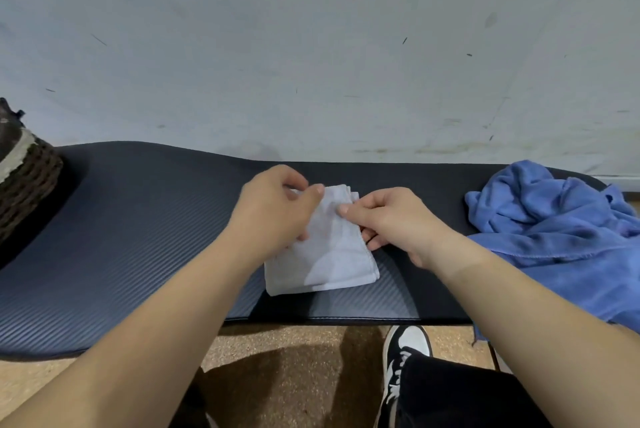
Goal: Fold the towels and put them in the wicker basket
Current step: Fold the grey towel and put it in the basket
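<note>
Black-and-white shoe on floor below the mat's near edge. Folded white towel lies mid-mat. L hand & R hand each pinch its far end, thumbs on top. Crumpled blue towel at right end; wicker basket at far left edge.

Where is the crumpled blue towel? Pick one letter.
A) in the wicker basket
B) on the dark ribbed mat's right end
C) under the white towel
B: the crumpled blue towel lies heaped on the right end of the dark ribbed mat, far from the dark woven wicker basket at the left edge.
</note>
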